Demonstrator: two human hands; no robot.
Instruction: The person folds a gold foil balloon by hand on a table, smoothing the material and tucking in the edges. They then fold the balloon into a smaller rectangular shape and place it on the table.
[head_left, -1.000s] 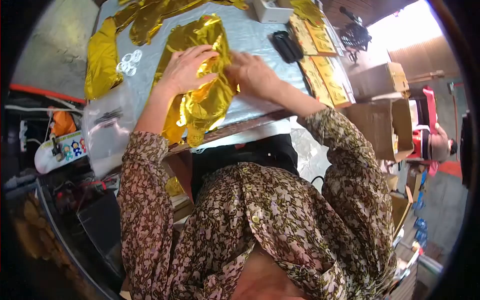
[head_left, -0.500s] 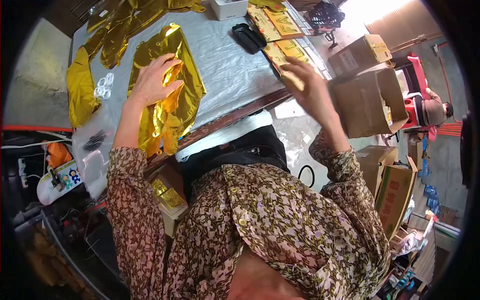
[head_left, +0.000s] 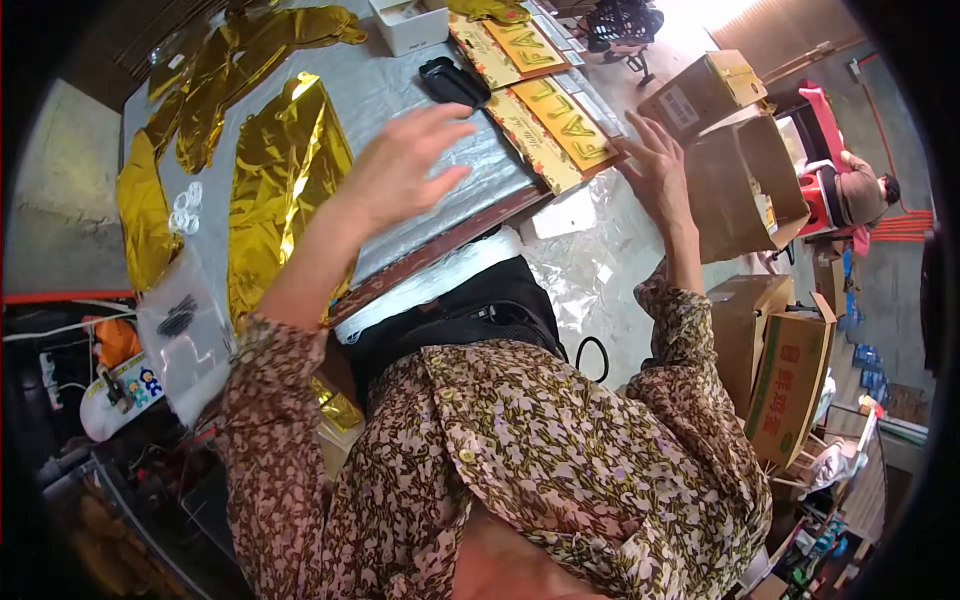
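My left hand (head_left: 405, 165) is held over the table's front part with its fingers stretched out and nothing in them. To its left lies a large flat sheet of gold foil (head_left: 280, 170), shaped like a deflated balloon. My right hand (head_left: 657, 165) has its fingers apart, the tips right at the right end of a flat package (head_left: 550, 130) with an orange panel lettered "FALL". Behind that package lies a similar one (head_left: 510, 48). A black plastic tray (head_left: 455, 80) rests between the packages and the foil.
More gold foil pieces (head_left: 215, 90) and several white rings (head_left: 185, 208) lie on the left of the silver-covered table (head_left: 385, 235). A white box (head_left: 410, 28) stands at the back. Cardboard boxes (head_left: 740, 190) are on the right, with a person (head_left: 860, 190) beyond.
My left hand has left the gold foil and moved right over the table. My right hand has come to the end of the front package. The view has shifted slightly.
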